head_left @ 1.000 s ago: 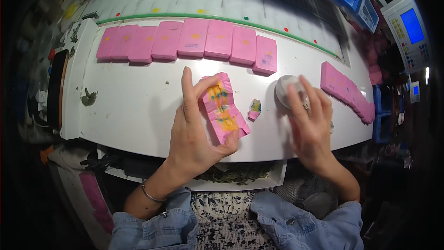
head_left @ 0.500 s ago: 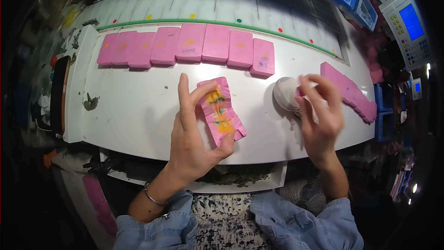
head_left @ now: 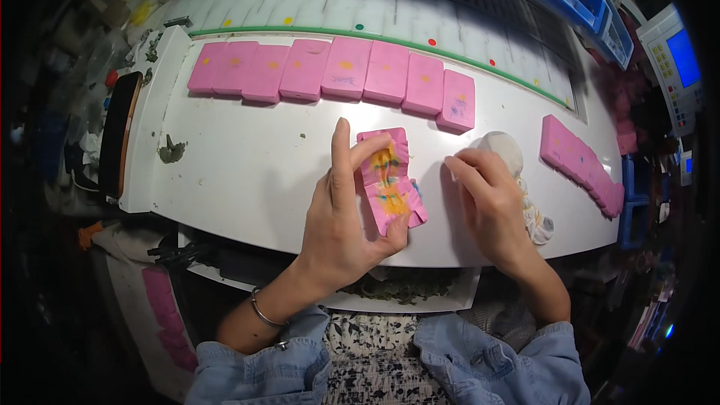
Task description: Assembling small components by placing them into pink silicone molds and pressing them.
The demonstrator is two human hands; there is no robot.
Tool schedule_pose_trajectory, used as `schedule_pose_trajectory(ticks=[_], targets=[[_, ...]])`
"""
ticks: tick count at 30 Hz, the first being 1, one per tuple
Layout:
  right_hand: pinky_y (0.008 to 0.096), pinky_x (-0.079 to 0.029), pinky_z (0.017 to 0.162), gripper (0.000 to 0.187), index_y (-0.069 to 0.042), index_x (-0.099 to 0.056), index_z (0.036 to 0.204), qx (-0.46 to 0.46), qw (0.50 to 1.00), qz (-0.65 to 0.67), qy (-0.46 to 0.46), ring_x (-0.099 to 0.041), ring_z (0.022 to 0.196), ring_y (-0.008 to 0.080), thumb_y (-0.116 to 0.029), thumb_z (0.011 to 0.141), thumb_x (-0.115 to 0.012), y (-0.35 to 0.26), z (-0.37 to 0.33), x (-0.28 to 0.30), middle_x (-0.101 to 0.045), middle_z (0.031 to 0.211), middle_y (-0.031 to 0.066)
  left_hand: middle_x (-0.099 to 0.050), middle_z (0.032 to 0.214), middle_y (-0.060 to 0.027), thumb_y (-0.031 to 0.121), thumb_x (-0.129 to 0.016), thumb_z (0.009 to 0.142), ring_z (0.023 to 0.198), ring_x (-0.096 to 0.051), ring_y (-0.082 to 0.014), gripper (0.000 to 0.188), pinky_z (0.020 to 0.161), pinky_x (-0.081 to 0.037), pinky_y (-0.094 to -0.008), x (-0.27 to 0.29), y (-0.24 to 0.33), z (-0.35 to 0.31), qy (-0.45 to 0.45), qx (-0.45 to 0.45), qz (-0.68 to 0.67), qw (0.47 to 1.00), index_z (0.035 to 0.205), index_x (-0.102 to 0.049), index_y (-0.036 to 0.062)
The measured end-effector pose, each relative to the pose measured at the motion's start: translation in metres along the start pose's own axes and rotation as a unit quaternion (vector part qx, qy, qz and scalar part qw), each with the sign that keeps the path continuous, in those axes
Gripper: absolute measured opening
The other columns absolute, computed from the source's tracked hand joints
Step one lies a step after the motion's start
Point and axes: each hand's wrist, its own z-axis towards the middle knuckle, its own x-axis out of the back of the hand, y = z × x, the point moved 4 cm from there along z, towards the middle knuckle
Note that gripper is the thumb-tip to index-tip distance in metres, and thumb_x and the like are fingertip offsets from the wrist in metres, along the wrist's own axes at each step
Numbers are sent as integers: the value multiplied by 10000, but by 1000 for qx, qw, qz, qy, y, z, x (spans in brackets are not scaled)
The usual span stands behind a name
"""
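The pink paper [head_left: 397, 161] is in front of me, a little right of the middle of my body, creased across and marked with yellow and blue-green stains. Its long axis goes away from me, with the far end leaning slightly to the left. My left hand [head_left: 337, 229] is the nearer one and holds it: the thumb presses at the near end, one finger bends onto the far part, and another finger stands straight up, free of the paper. A small bluish piece [head_left: 418, 190] shows just beside the right edge of the paper, mostly hidden.

From my right hand [head_left: 495, 214], the paper lies to the left, near but not touching. This hand has its fingers bent and close together, the tips pointing left; I cannot tell if something small is between them. Its forearm comes from the lower right, the wrist bent inward.

Just beyond the right hand there is a white round thing [head_left: 504, 150], and beside the wrist a crumpled whitish bundle [head_left: 538, 225]. Farther on the white bench [head_left: 247, 172] stand a row of pink blocks [head_left: 346, 67] and, to the right, a second row [head_left: 579, 159]. A dry green clump [head_left: 172, 150] lies at the left.
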Motion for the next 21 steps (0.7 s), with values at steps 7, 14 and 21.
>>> schedule_pose_trajectory(ticks=[7,14,21], targets=[[343,-484,622,325,21,-561,1048,-64,988,136,-46,-586,748,282,-50,748,-666,-17,-15,-3,-561,917,152,-486,1194,-197,89,-618,685,1004,-544,-288,920,875,-444,-351,3,0,1,9,-15,0,1000,1376,-36,-89],[317,-477,571,404,-7,-556,1086,-81,981,176,-33,-562,697,218,-104,721,-700,-31,-20,-23,-511,964,120,-480,1190,-222,131,-478,767,989,-560,-256,771,813,-483,-331,12,-6,10,-6,31,-101,994,1380,-64,-89],[296,-459,521,416,-16,-580,1051,-66,992,96,-40,-557,695,187,-163,691,-728,-32,-25,-25,-523,888,98,-499,1188,-216,131,-471,769,1025,-545,-267,723,838,-469,-326,5,-6,9,-36,-8,-31,999,1365,-142,-111]])
